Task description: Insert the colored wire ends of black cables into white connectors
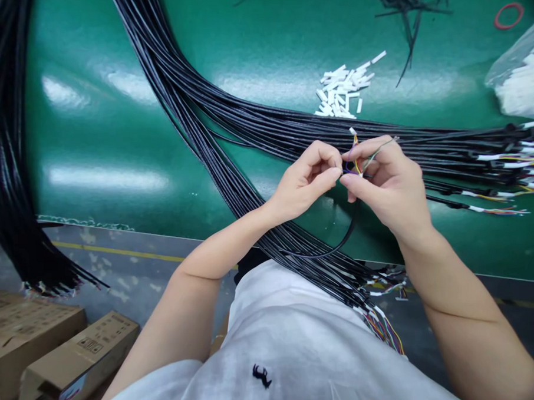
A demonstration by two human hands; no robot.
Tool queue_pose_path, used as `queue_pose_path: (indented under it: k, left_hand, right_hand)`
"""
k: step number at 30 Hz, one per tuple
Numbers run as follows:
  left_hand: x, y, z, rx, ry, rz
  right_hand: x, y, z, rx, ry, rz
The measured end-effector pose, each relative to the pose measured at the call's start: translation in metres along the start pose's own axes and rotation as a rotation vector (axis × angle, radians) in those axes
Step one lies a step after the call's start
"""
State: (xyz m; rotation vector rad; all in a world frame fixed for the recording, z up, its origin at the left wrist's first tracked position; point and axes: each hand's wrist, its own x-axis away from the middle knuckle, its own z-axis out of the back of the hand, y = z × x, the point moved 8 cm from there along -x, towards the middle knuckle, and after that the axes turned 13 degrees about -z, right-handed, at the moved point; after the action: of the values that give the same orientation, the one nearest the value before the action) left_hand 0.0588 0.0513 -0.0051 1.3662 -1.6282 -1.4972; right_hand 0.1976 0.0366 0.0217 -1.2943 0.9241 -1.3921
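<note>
Both hands meet over the near edge of the green table. My left hand (308, 177) pinches at the thin coloured wires (357, 160) of one black cable (346, 235); which strand it grips is too small to tell. Thumb and fingers of my right hand (387, 180) are closed on the same wires, which fan out purple, yellow and green. A small white connector (352, 131) tops some of them. From the hands the black cable curves down into the nearer cable bundle (221, 166). The farther bundle (290, 119) runs right behind my hands.
Loose white sleeves (342, 90) lie in a pile beyond the bundles. At right are a clear bag of white pieces (525, 82) and a red ring (508, 16). Black strips (411, 5) lie at the back. More cables (8, 146) hang left above cardboard boxes (79, 355).
</note>
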Motion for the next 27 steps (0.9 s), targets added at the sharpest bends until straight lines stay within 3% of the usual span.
queue_pose_path:
  k: [4,10,16,22,27]
  left_hand:
    - [0.003,0.000,0.003,-0.105,0.000,-0.006]
    - [-0.001,0.024,-0.008,-0.218,-0.132,-0.228]
    - [0.000,0.023,-0.017,-0.240,-0.254,-0.178]
    - [0.004,0.011,0.007,-0.125,0.032,-0.055]
    - [0.000,0.010,0.007,-0.222,-0.005,-0.035]
  right_hand:
    - [-0.003,0.004,0.000,-0.083,-0.043,-0.018]
    - [-0.009,0.017,-0.003,-0.375,-0.140,-0.208]
    - [-0.009,0.017,-0.004,-0.381,-0.194,-0.233]
    - [-0.005,0.018,-0.002,-0.201,-0.151,-0.154]
    - [0.000,0.013,-0.005,0.025,-0.126,-0.048]
